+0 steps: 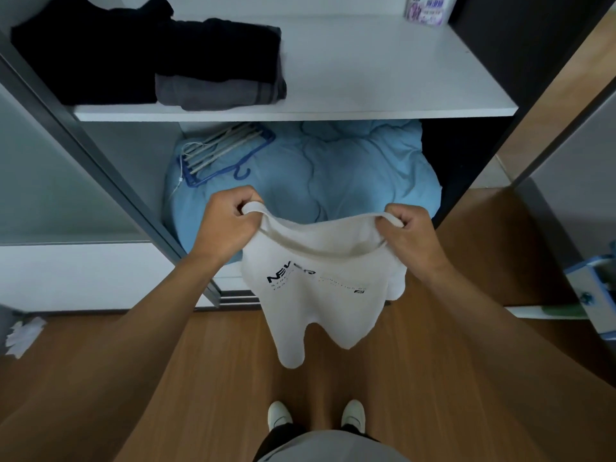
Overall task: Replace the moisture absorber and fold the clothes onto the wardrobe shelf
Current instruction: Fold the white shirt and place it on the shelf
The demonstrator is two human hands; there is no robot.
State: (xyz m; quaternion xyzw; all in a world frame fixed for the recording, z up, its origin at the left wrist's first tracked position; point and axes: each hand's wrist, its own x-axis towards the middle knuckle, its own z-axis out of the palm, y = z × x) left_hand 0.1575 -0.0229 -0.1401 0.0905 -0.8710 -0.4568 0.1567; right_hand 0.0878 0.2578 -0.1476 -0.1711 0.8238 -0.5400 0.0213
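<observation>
Left hand [226, 225] and right hand [411, 233] both curled tight on the neckline of a white T-shirt [320, 295], one pinch at each shoulder; cloth hangs free below the fingers, print toward the camera, likely held wide so it drops flat for folding; wardrobe shelf [366, 78] lies beyond the fingers, with a bare patch right of the folded dark clothes [150, 51], the probable landing place; moisture absorber [428, 8] in the far back right corner, well apart from both hands; blue duvet [350, 168] just beyond the knuckles, hangers [220, 151] on it.
</observation>
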